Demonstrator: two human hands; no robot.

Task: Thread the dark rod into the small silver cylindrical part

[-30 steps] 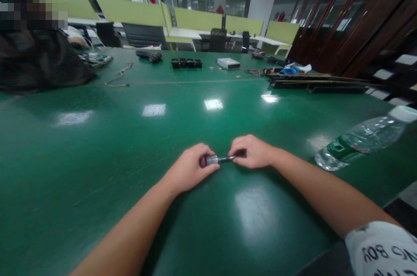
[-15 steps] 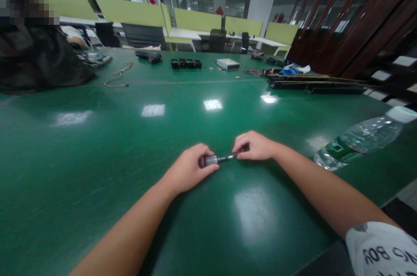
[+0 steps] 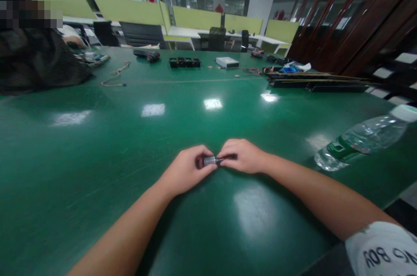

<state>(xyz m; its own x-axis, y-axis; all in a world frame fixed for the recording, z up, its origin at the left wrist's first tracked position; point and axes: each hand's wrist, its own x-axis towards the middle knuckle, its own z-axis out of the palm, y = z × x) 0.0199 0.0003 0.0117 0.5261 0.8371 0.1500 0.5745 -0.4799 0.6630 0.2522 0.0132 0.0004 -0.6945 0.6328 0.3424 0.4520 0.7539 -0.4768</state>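
Note:
My left hand (image 3: 187, 171) is closed round a short silver metal cylinder (image 3: 209, 160), low over the green tabletop (image 3: 182, 126). From the cylinder's right end a thin dark shaft (image 3: 219, 160) sticks out. The thumb and fingers of my right hand (image 3: 243, 156) pinch this shaft close beside the cylinder. The two hands nearly meet. Most of the shaft and the cylinder's left end are hidden by my fingers.
On the right lies a clear water bottle (image 3: 365, 141) with a green label. Along the far side are a cord (image 3: 114, 77), a black block-like part (image 3: 184, 63), a white box (image 3: 227, 63) and long black strips (image 3: 339, 88). A person's dark sleeve (image 3: 42, 59) is at upper left.
My right hand has slid left along the shaft towards the cylinder, and less of the shaft shows. My left hand has hardly moved and still holds the cylinder.

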